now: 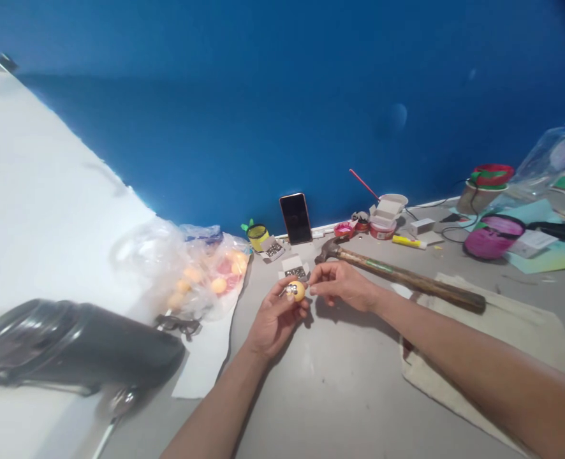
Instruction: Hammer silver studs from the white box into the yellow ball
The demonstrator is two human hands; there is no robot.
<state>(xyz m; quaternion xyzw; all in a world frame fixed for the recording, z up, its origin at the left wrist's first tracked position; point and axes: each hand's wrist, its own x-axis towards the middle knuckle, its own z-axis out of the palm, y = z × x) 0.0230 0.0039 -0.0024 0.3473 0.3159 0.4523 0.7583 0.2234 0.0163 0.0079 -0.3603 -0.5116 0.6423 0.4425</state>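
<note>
Between the fingers of my left hand (275, 322) is a small yellow-orange ball (299, 291) with shiny silver pieces on its left side. My right hand (334, 284) is at the ball's right side, thumb and index finger pinched together; whatever they hold is too small to make out. Just behind the ball lies an open small white box (294, 270) of shiny metal bits. A second such box (272, 249) is farther back. A hammer (407, 277) with a wooden handle lies behind my right forearm.
A dark phone (296, 218) leans against the blue wall. Clear plastic bags (201, 274) with orange balls lie at left, near a black cylindrical object (81, 347). On the right are a cream cloth (493, 357), a yellow tube (409, 242) and a pink round container (493, 236).
</note>
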